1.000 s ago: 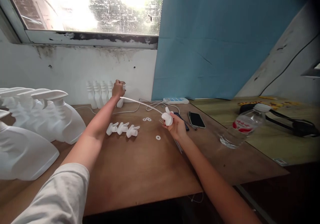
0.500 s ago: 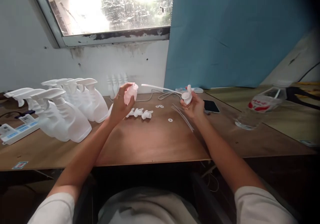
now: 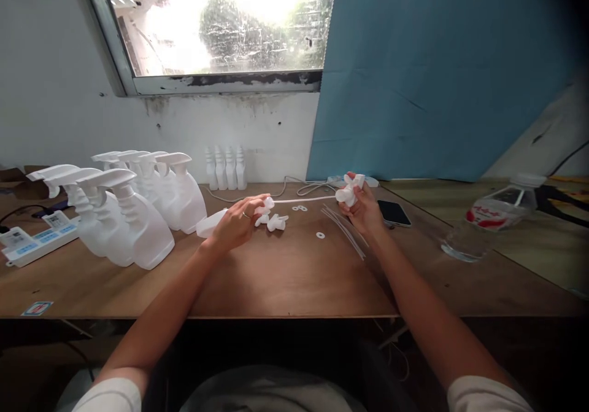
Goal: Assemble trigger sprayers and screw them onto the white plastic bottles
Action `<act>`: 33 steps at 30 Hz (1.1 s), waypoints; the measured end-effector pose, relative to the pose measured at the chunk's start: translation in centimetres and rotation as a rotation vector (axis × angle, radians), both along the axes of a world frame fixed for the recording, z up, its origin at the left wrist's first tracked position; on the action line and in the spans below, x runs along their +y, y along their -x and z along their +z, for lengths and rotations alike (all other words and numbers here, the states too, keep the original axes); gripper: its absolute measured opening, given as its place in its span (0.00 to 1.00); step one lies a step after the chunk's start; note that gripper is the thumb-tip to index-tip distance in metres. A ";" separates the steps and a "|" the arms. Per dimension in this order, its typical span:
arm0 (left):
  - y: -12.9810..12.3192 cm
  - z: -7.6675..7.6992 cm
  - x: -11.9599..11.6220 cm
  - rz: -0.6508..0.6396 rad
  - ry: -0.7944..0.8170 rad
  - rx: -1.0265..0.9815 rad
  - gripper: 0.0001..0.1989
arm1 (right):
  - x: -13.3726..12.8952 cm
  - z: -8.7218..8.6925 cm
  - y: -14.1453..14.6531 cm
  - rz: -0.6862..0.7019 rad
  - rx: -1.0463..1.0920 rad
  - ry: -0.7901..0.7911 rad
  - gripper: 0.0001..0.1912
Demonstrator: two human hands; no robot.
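My left hand [image 3: 237, 225] grips a small white bottle [image 3: 209, 224], held sideways just above the wooden table [image 3: 285, 277], its neck pointing right. My right hand [image 3: 363, 206] holds a white spray head [image 3: 347, 192] whose thin dip tube [image 3: 304, 200] runs left to the bottle's neck. Loose white spray heads [image 3: 275, 221] lie on the table just beyond my left hand. Small white washers [image 3: 319, 235] and a bundle of thin clear tubes [image 3: 345, 231] lie between my hands.
Several assembled spray bottles [image 3: 138, 215] stand at the left. Several small bottles [image 3: 225, 167] line the wall. A power strip [image 3: 32, 243] lies far left, a phone [image 3: 393, 212] and a water bottle [image 3: 488, 215] to the right.
My left hand took a small bottle from the row at the wall and brought it down near the table. The right hand turned the spray head so its tube meets the bottle's neck.
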State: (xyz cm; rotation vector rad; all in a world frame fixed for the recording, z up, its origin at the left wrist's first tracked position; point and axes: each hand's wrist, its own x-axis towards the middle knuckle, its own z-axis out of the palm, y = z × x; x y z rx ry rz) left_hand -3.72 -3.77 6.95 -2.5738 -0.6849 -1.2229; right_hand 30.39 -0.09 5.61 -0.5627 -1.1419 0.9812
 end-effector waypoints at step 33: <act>-3.5 -1.3 -3.7 -0.313 0.596 -0.889 0.36 | -5.3 9.5 17.2 0.095 -0.617 -0.266 0.19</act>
